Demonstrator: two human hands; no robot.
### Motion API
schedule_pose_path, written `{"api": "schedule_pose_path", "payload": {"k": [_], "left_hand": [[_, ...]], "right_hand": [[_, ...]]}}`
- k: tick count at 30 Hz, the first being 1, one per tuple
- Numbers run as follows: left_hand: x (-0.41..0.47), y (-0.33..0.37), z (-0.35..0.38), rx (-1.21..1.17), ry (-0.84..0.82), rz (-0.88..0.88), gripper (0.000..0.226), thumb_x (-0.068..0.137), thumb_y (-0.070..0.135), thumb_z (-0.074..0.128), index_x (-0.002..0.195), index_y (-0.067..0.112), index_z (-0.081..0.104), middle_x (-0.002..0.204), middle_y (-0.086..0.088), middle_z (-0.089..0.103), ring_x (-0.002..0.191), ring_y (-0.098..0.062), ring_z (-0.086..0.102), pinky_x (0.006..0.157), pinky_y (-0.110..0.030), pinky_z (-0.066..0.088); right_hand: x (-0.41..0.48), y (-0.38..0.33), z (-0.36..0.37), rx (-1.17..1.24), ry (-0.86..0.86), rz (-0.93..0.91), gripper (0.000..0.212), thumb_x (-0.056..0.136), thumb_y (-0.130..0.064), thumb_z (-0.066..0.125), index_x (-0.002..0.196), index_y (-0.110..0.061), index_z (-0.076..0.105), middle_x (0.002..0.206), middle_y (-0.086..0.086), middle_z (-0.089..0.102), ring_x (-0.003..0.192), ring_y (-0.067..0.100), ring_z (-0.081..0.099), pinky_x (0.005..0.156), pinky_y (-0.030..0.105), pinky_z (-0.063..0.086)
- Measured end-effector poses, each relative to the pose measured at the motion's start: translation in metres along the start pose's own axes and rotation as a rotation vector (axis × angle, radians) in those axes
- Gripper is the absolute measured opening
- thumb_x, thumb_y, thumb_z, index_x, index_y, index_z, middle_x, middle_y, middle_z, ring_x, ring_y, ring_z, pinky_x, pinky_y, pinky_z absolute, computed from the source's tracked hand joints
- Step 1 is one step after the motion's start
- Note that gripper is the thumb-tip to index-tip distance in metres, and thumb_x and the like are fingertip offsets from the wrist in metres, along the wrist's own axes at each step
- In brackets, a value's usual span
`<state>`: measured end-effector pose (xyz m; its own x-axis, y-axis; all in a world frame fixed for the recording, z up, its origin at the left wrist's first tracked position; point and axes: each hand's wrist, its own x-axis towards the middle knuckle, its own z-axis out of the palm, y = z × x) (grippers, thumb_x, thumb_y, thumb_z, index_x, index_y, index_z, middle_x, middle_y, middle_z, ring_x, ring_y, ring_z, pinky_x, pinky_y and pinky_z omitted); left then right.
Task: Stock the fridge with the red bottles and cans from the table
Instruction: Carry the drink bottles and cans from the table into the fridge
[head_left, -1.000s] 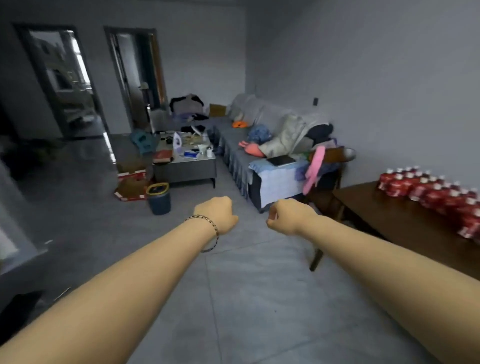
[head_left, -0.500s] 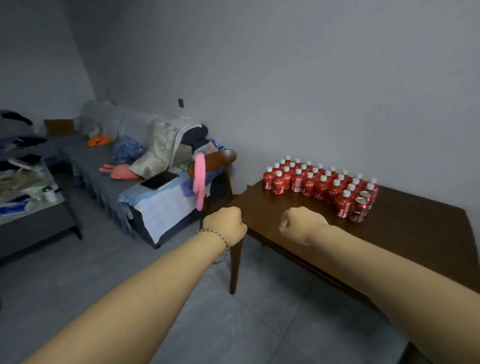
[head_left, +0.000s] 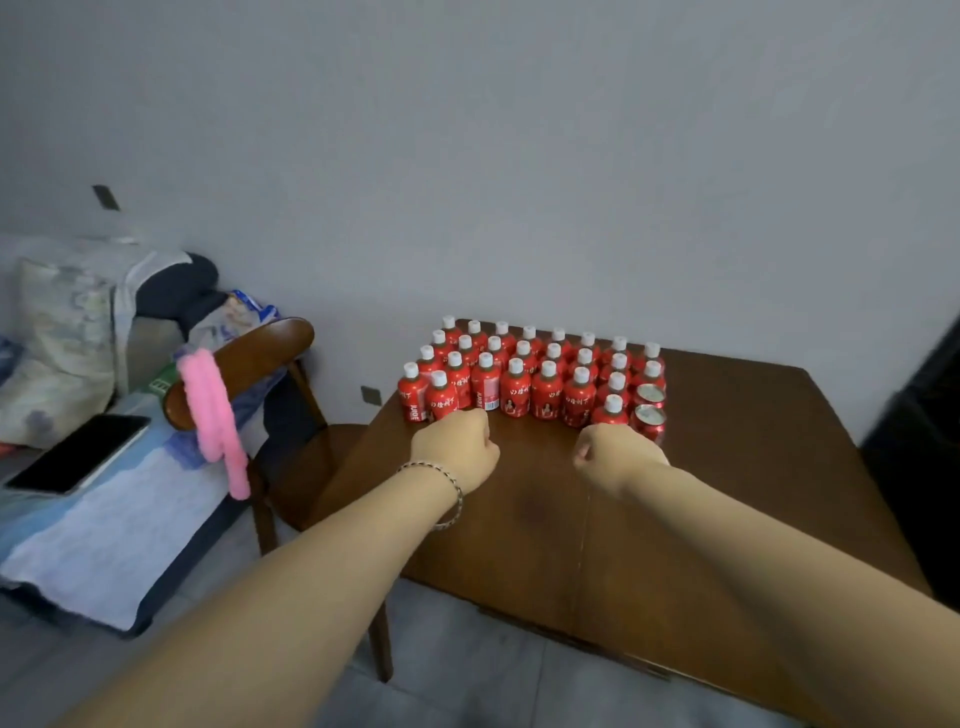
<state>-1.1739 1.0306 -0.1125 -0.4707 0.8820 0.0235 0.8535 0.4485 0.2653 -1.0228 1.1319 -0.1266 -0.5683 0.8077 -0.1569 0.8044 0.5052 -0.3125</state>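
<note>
Half a second ago the table (head_left: 753, 467) sat off to my right; now my view has swung round and it lies under both forearms. My left hand (head_left: 457, 449) and right hand (head_left: 615, 454) are curled into fists and hold nothing; the red bottles (head_left: 524, 374) stand in tight rows just beyond my knuckles; two cans (head_left: 648, 410) sit just past my right hand. Nothing is lifted yet and no fridge is in sight; I judge the first pick comes next, once my fingers uncurl.
</note>
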Motion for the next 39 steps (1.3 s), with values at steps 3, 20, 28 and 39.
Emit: {"api": "schedule_pose_path", "payload": {"k": [3,20,28,39], "left_hand": [[0.063,-0.012,0.015,-0.013,0.02,-0.014,0.009,0.093,0.025,0.048,0.092,0.02,0.056,0.085,0.001,0.059,0.078,-0.016,0.059,0.076,-0.031,0.054],[0.333,-0.146,0.116,0.267,-0.269,-0.142,0.061,0.087,0.057,0.047,0.137,0.024,0.035,0.15,-0.008,0.022,0.14,-0.032,0.016,0.108,-0.057,0.023],[0.379,-0.189,0.144,0.361,-0.331,0.046,0.063,0.081,0.072,0.035,0.125,0.029,0.047,0.137,-0.003,0.035,0.126,-0.029,0.031,0.099,-0.045,0.038],[0.395,-0.209,0.177,0.236,-0.06,0.56,0.048,0.068,0.056,0.044,0.074,0.016,0.07,0.049,0.0,0.058,0.057,-0.023,0.061,0.031,-0.024,0.04]], "right_hand": [[0.066,0.003,0.004,-0.003,-0.011,0.01,0.026,0.091,-0.021,0.047,0.109,-0.013,0.065,0.107,0.005,0.066,0.095,0.023,0.063,0.082,0.035,0.054],[0.35,-0.01,0.072,-0.021,-0.064,0.355,0.051,0.086,-0.049,0.057,0.131,-0.029,0.046,0.145,0.009,0.023,0.133,0.035,0.022,0.109,0.05,0.028],[0.419,-0.012,0.105,-0.016,-0.127,0.525,0.06,0.082,-0.068,0.045,0.129,-0.03,0.044,0.145,0.008,0.028,0.133,0.039,0.023,0.101,0.053,0.035],[0.425,-0.005,0.115,-0.142,-0.051,0.416,0.05,0.085,-0.064,0.043,0.109,-0.022,0.057,0.105,-0.002,0.061,0.121,0.033,0.033,0.077,0.037,0.045]]}}
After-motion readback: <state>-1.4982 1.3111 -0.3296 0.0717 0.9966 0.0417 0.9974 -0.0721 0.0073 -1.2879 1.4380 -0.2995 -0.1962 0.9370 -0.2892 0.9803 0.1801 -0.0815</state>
